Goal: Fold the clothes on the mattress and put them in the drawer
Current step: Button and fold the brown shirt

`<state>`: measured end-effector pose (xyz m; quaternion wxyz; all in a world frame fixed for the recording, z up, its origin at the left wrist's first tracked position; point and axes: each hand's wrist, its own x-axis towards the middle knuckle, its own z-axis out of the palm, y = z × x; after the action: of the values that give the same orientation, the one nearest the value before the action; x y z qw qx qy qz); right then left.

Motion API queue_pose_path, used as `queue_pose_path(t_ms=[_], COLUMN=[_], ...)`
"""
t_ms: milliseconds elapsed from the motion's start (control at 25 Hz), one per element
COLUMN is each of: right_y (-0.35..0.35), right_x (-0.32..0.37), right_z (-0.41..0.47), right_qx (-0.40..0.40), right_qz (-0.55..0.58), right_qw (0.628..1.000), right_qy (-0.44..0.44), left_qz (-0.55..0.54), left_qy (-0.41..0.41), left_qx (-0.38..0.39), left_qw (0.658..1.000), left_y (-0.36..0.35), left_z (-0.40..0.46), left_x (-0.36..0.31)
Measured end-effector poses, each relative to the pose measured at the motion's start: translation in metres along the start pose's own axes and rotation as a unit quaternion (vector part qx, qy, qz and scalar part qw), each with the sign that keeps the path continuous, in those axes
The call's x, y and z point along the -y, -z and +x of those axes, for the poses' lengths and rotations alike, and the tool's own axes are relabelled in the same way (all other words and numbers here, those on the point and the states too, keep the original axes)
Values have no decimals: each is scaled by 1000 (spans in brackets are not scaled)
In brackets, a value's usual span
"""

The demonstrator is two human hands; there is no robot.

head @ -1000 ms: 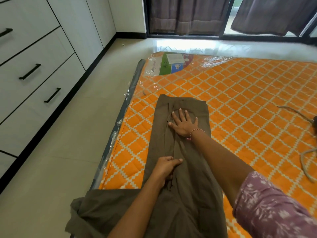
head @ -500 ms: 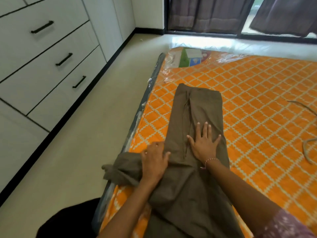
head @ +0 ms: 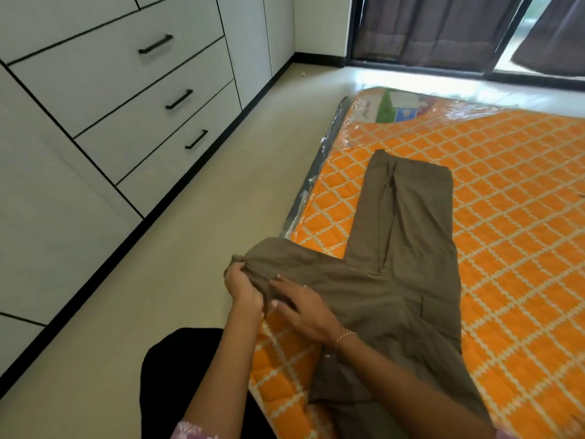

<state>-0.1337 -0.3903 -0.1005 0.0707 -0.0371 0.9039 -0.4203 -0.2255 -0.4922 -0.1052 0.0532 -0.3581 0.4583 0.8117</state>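
A brown garment (head: 408,248) lies lengthwise on the orange patterned mattress (head: 512,217), one part of it sticking out left over the mattress edge. My left hand (head: 242,285) grips the end of that part, fingers curled round the bunched cloth. My right hand (head: 304,307) lies right beside it on the same part, thumb under the cloth's edge and fingers on top. White drawers (head: 133,99) with black handles stand along the left wall, all closed.
Pale floor (head: 202,236) runs between the drawers and the mattress. The mattress's far corner holds a plastic-wrapped label (head: 395,106). Dark curtains (head: 430,26) hang over a glass door at the back. My dark-clothed knee (head: 190,375) is at the bottom.
Both hands have moved left from the garment's middle to its part overhanging the mattress edge. The right hand no longer presses flat on the garment; the view has swung left.
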Motion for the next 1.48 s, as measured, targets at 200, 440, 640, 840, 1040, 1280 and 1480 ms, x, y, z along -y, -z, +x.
queue_pose_path(t_ms=[200,440,640,840,1040,1280,1480], right_y=[101,159,163,220,316,279,274], right_x=[9,-82,-149,-165,-175,-234,-234], right_z=[33,-1,-24,4,41,68,76], right_qx=[-160,-211,-264,-318,-260,-293,-348], right_qz=[511,707,740,698,653,525,497], right_qw=[838,656,581,612,690,711,735], right_qy=[-105,-156,-212,-190,-174,-366,-303], left_qz=[421,702,622,477,325,529,445], left_qy=[-412,-387,-323,-21,6,29,-9], left_qx=[309,467,401,459,490,323,316], left_qw=[746,373,591,749,809,784,838], left_y=[-57,-120,-152,-240,-308,-275,-254], left_z=[-65,-79,-55,-41,-46,-5,-4], left_x=[10,71,114,117,94,135,130])
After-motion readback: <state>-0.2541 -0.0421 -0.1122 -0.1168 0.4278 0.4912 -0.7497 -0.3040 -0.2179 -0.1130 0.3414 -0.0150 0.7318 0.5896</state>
